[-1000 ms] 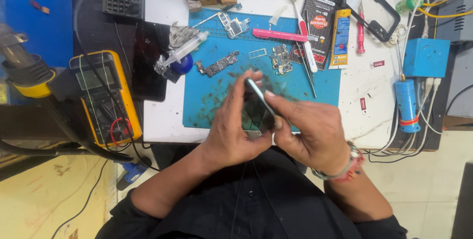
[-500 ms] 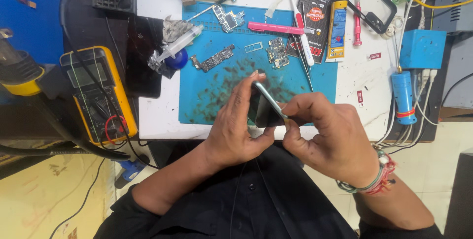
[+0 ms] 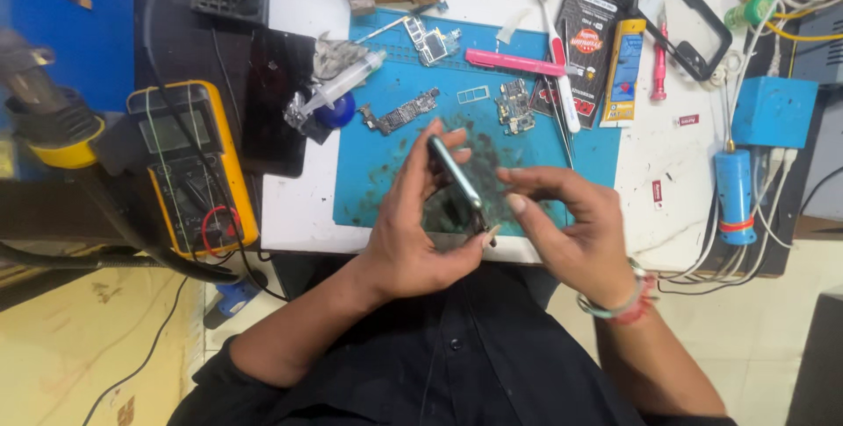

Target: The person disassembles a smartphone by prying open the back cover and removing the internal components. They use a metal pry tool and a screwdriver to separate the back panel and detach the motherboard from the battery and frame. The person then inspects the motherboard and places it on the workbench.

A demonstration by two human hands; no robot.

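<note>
Phone is now standing more on edge than a moment ago, tilted over the near edge of the blue mat. Left hand is clasping it from behind, fingers wrapped closed. Right hand is pressing its thumb against the phone's lower corner, fingers loosely spread, gripping nothing else.

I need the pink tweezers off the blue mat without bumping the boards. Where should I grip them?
Pinch the pink tweezers mid-body across their narrow width, coming from above: they lie flat and run left-right, with circuit boards close below and the toothbrush crossing at their right end.
</note>
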